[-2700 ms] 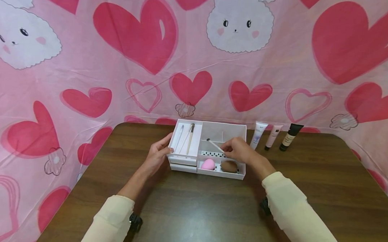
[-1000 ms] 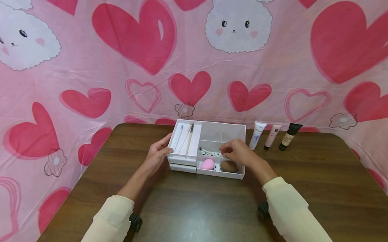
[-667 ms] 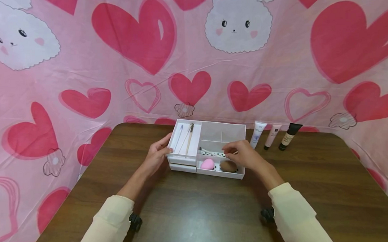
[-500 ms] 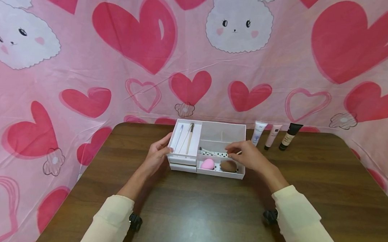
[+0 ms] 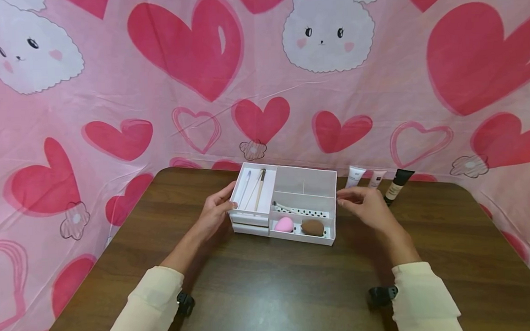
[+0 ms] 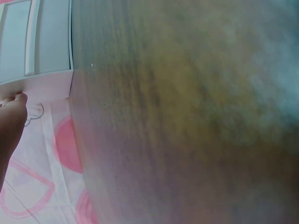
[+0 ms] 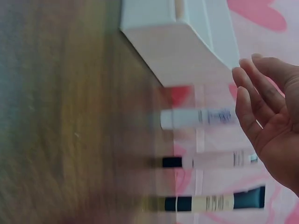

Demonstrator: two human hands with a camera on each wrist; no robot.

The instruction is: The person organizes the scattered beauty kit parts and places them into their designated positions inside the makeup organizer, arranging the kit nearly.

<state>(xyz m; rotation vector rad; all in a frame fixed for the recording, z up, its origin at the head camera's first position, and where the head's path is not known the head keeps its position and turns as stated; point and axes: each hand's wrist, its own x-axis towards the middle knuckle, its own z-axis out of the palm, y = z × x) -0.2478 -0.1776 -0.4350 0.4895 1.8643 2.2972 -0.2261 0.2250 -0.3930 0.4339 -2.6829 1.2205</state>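
Observation:
A white makeup organizer (image 5: pixel 301 238) with compartments and small drawers stands near the back of the table. My left hand (image 5: pixel 214 212) grips its left side, thumb at the rim; the left wrist view shows fingertips against the wall. Several slim makeup brushes (image 5: pixel 259 190) lie in the top-left tray. One small brush (image 5: pixel 282 207) lies in the middle compartment on a black-dotted lining. The front compartment holds a pink sponge (image 5: pixel 284 225) and a brown egg-shaped sponge (image 5: pixel 312 227). My right hand (image 5: pixel 368 208) hovers just right of the organizer, fingers relaxed and holding nothing.
Behind the right hand, a white tube (image 5: pixel 355 175), a pink tube (image 5: pixel 376 178) and a beige tube with black ends (image 5: pixel 398 185) stand in a row. A pink heart-printed cloth (image 5: pixel 261 77) hangs behind the brown wooden table (image 5: pixel 261 294).
My right hand has laid the small brush in the middle compartment, let go, and moved right, out of the organizer. The left hand has stayed at the left side.

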